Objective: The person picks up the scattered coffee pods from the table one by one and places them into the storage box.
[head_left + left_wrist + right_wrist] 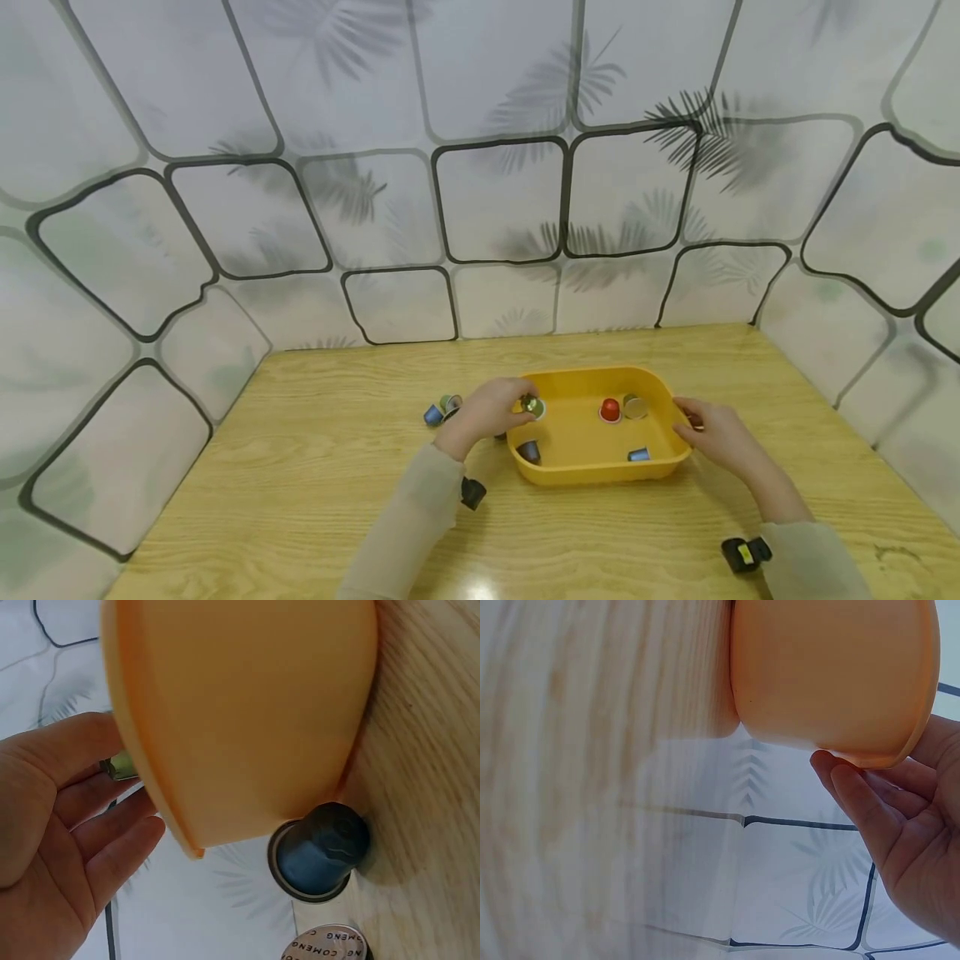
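Observation:
My left hand (489, 408) pinches a green coffee capsule (535, 407) just over the left rim of a yellow tray (592, 475). In the left wrist view the green capsule (121, 766) shows partly between the fingers, behind the tray wall. My right hand (716, 433) grips the tray's right rim, seen from outside in the right wrist view. Inside the tray lie a red capsule (611, 409), an olive one with its lid showing (635, 407), a blue one (639, 455) and a dark one (529, 452).
Left of the tray, a blue capsule (432, 415) and a green one (451, 402) lie on the wooden table (315, 492). Close against the tray's outer wall stands a dark blue capsule (322, 847), near a capsule with a printed lid (328, 943). Patterned cloth (502, 208) surrounds the table.

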Motion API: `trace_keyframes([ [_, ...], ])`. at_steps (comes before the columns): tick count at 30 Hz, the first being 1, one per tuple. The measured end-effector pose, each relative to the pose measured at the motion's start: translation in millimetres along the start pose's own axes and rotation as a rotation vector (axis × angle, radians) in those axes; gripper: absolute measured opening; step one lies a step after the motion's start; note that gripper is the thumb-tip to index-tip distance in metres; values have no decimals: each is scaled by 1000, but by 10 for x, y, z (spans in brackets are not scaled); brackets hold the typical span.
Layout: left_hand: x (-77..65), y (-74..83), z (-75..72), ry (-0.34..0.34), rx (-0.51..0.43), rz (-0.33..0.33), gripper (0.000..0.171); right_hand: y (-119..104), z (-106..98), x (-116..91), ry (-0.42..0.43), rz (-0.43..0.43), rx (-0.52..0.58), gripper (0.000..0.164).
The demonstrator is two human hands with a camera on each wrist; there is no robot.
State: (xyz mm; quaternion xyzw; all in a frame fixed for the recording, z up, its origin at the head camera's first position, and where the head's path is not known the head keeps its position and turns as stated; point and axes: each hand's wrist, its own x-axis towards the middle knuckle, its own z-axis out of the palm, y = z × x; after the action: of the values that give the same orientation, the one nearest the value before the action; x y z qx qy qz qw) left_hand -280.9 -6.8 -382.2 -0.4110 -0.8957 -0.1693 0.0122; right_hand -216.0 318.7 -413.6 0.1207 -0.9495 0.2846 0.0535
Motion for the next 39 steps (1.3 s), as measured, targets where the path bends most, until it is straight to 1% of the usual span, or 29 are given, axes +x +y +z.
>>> trace_keyframes([
  [4,31,-23,46,4,21,15,25,13,6,-1,0,-1,5,41],
  [8,63,-31,82,-4,49,10,26,7,10,-10,1,0,1,42],
  [13,95,-26,117,-24,88,0,28,2,11,-9,0,4,-3,42],
  [20,134,-6,157,-68,137,-22,29,21,9,2,-3,-2,-1,41],
  [28,175,33,165,-92,206,-11,23,1,3,-7,-8,12,10,42],
  [34,222,32,202,-132,221,-29,15,-5,-6,-4,-3,10,11,42],
  [39,239,36,227,-157,252,-33,14,-18,-1,-13,-4,10,9,42],
])
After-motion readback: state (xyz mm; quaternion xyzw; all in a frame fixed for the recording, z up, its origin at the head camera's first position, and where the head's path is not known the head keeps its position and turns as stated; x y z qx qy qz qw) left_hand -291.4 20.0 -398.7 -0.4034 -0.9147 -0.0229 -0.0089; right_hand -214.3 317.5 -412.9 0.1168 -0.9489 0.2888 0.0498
